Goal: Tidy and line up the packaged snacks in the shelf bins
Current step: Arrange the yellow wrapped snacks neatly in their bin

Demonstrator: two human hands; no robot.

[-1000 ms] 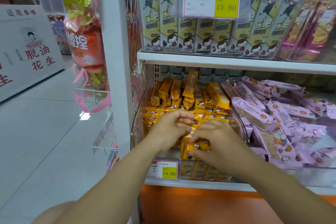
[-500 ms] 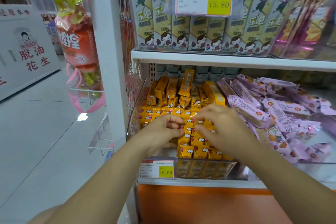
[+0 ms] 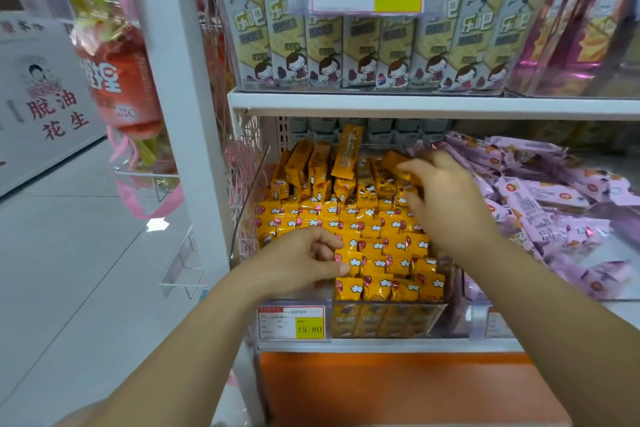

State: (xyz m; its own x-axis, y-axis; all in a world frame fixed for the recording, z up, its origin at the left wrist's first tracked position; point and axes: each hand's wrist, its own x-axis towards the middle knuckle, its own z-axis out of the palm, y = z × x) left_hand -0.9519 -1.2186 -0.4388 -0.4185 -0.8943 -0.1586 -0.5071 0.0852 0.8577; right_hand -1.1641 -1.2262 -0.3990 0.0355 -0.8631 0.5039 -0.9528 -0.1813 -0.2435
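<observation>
Left hand [image 3: 304, 263] grip pinches front-row pack [image 3: 350, 262]; right hand [image 3: 446, 204] grip curled round rear pack [image 3: 398, 161], bin [image 3: 388, 321] back.

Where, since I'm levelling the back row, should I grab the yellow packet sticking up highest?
Pinch the tall yellow packet by its free upper half, from above and in front: it stands upright above the neighbouring packets, which crowd its lower end.

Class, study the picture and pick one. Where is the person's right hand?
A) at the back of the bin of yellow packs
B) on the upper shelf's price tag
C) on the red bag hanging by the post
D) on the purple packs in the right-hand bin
A: the right hand is on the upright yellow packs at the bin's back, with the purple packs beside it.
</observation>
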